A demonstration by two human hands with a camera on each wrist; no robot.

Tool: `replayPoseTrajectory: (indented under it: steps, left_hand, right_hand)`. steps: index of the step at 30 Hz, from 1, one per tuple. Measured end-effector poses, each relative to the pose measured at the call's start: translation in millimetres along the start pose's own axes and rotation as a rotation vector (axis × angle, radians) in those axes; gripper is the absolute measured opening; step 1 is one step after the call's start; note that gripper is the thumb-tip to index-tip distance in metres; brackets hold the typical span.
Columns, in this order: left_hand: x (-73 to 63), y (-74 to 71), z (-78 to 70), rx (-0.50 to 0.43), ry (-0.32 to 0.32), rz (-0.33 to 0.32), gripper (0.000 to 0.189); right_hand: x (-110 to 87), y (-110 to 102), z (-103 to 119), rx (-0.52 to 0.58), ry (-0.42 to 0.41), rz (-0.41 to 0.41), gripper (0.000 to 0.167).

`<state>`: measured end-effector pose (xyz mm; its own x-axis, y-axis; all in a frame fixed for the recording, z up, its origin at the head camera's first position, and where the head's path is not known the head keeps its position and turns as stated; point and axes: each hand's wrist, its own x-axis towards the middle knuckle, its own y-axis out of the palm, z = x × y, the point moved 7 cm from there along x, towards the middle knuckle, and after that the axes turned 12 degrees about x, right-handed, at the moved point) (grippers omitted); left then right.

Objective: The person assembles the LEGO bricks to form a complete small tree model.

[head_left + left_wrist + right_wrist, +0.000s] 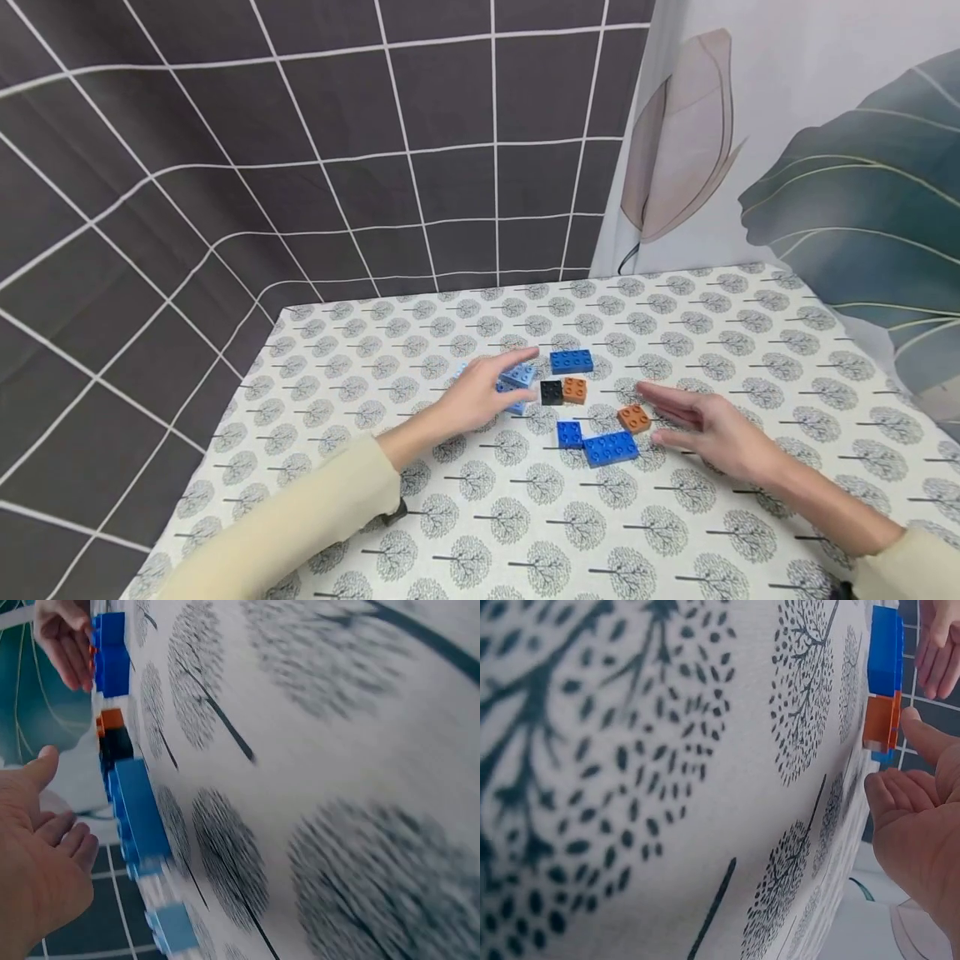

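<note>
My left hand [480,393] hovers over the light blue bricks [519,374] with its fingers extended and thumb apart, holding nothing. It partly hides those bricks in the head view. Just right of its thumb, a black square brick [551,392] sits against an orange square brick [575,390]. Behind them lies a long blue brick [572,361]. My right hand [720,429], fingers stretched and grasping nothing, is beside a second orange brick [634,418]. Nearer me are a small blue brick [569,434] and a long blue brick [611,448], corner to corner.
A white cloth [540,533] with a tree print covers the table. A dark curtain with white grid lines [450,183] hangs behind and to the left; a pale leaf-patterned curtain [697,167] hangs at the right.
</note>
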<state>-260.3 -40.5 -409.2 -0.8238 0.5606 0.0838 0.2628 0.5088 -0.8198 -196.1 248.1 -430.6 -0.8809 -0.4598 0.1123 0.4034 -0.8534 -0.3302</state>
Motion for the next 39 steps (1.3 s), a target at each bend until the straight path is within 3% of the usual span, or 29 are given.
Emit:
replayPoseTrajectory:
  steps: [10, 21, 27, 33, 39]
  left_hand:
    - [25.7, 30.1, -20.4, 0.056, 0.012, 0.037, 0.059]
    - [34.8, 44.3, -23.9, 0.2, -0.018, 0.021, 0.052]
    - [35.6, 47.1, -26.3, 0.255, -0.032, -0.01, 0.048]
    - [35.3, 45.5, -26.1, 0.21, -0.031, -0.024, 0.045]
    - [29.5, 28.5, -24.4, 0.131, 0.007, -0.079, 0.042]
  right_hand:
    - [8.6, 2, -7, 0.033, 0.008, 0.006, 0.062]
    - [12.1, 2, -10, 0.018, 0.049, -0.023, 0.053]
    - [12.3, 1, -11, -0.004, 0.059, -0.054, 0.047]
    - [10.9, -1, -10, 0.009, 0.087, -0.075, 0.046]
    - [13.0, -6, -3, -0.032, 0.053, -0.117, 0.045]
